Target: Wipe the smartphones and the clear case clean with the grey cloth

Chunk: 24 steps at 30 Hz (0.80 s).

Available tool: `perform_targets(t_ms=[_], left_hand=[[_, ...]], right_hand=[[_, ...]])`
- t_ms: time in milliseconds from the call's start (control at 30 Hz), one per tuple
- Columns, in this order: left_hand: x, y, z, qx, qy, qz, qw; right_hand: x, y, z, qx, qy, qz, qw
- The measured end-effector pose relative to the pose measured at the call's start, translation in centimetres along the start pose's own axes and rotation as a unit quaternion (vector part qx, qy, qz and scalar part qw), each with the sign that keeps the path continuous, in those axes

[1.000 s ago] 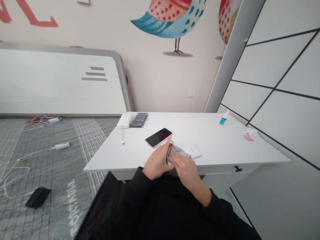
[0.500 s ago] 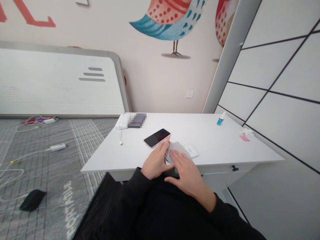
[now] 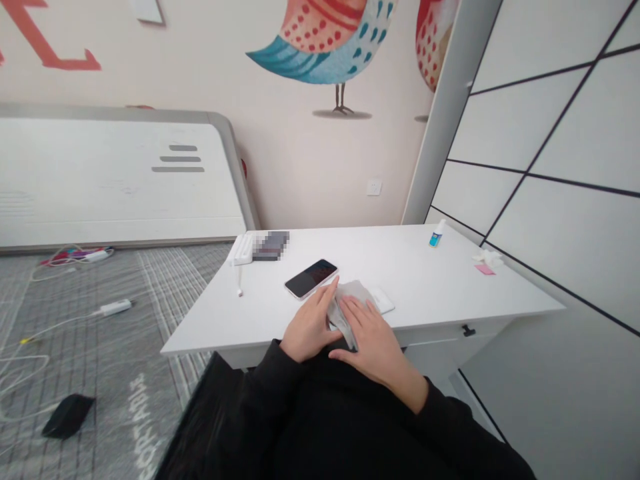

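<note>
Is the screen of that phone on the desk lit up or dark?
Dark: the phone lies face up on the desk, its display black apart from a faint reddish tint. Whether it is switched off, I cannot tell.

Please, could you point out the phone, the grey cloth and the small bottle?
Phone (image 3: 311, 279), head view: middle of its dark screen.
Grey cloth (image 3: 355, 289), head view: its exposed upper part.
Small bottle (image 3: 435, 238), head view: its blue label.

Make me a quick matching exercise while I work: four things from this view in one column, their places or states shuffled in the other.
1. Cloth
2. Phone
3. Bottle
4. Drawer handle

A. Near the back right corner of the desk
B. Dark-faced, lying flat
C. On the desk's front
D. Grey and creased

Pairs: 1-D, 2-B, 3-A, 4-C
</note>
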<state>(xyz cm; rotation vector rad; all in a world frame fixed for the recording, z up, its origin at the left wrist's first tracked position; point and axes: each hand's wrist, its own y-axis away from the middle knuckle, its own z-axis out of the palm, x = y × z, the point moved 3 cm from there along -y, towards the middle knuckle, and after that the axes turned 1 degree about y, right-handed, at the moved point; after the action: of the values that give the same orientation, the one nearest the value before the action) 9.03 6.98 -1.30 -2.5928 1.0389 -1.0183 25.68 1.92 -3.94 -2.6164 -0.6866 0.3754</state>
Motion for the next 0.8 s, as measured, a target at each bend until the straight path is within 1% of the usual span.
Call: perform_targets(t_ms=[67,133,233,367,467,533,600,700,800], left_hand=[[0.0,0.0,0.0,-0.001,-0.005,0.0,1.0],[-0.1,0.1,0.1,-0.004,-0.007,0.001,1.0],[-0.2,0.2,0.1,-0.003,-0.005,0.003,1.0],[-0.3,0.2,-0.1,0.01,0.004,0.007,1.0],[0.2,0.2,-0.3,0.012,0.012,0.029,0.999],[0.8,0.2,-0.4,0.018,0.016,0.043,0.999],[1.5,0.1,-0.4,0.03,0.022,0.048,0.998],[2.6,-0.6,-0.3,0.051,0.039,0.044,0.997],[3.3,-1.8,-0.7,0.063,0.058,0.029,0.996]], right_hand=[[-1.3,-0.5,0.3,-0.006,-0.015,-0.025,1.0],[-1.0,-0.6,0.0,-0.008,-0.023,-0.037,0.999],[1.7,0.5,-1.3,-0.003,-0.02,-0.029,0.999],[5.6,3.2,-3.1,0.021,-0.005,0.008,1.0],[7.0,4.9,-3.8,0.051,-0.004,0.028,0.998],[7.3,5.2,-3.9,0.067,-0.014,0.029,0.997],[7.5,4.9,-4.0,0.076,-0.033,0.02,0.996],[7.6,3.5,-4.2,0.07,-0.073,0.001,0.995],[7.7,1.8,-4.8,0.069,-0.111,0.016,0.991]])
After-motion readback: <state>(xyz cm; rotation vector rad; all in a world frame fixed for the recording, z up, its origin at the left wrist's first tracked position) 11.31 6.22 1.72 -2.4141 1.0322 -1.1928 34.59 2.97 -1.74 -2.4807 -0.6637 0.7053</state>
